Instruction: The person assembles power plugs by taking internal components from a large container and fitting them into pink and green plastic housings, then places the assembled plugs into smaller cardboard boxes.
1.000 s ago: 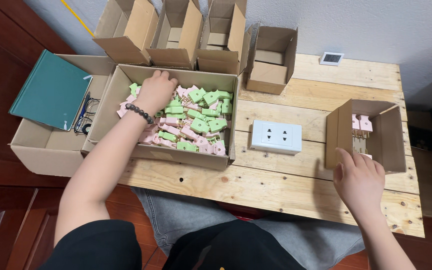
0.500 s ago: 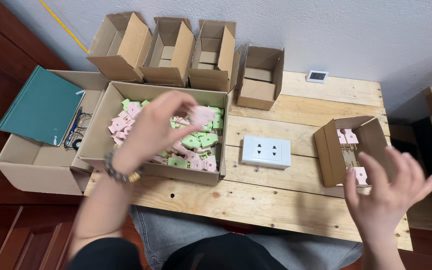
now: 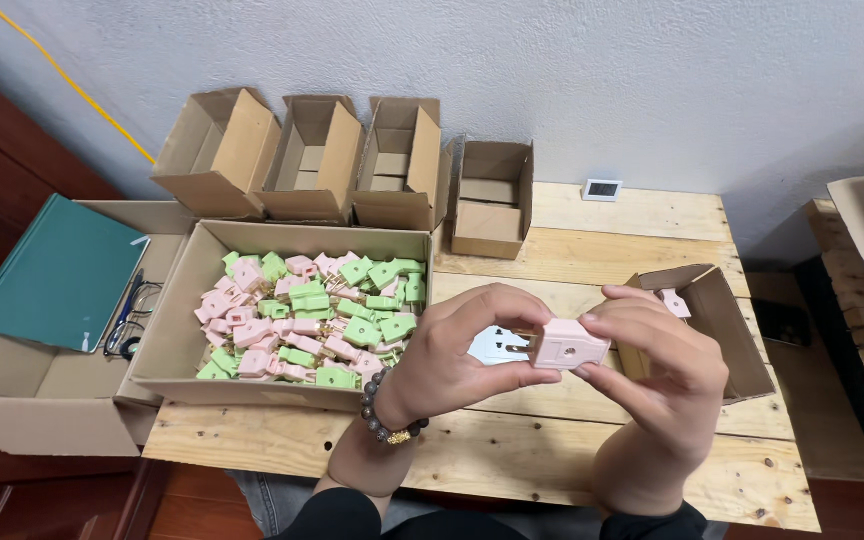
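Pine-plank table (image 3: 592, 440) under cardboard boxes (image 3: 402, 165), against grey plaster wall (image 3: 552, 70)

Far row: four open brown cardboard boxes (image 3: 352, 160).
Left: large carton of plugs (image 3: 177, 300); carton (image 3: 42, 400) under green book.
Right: small open box (image 3: 727, 320).
Far edge: small white screen (image 3: 602, 189).

My left hand (image 3: 462, 350) and right hand (image 3: 652, 375) are bare, no gloves or rings that I can see. A bracelet (image 3: 384, 418) of dark round beads with one gold bead circles my left wrist, and my sleeves (image 3: 352, 515) are black
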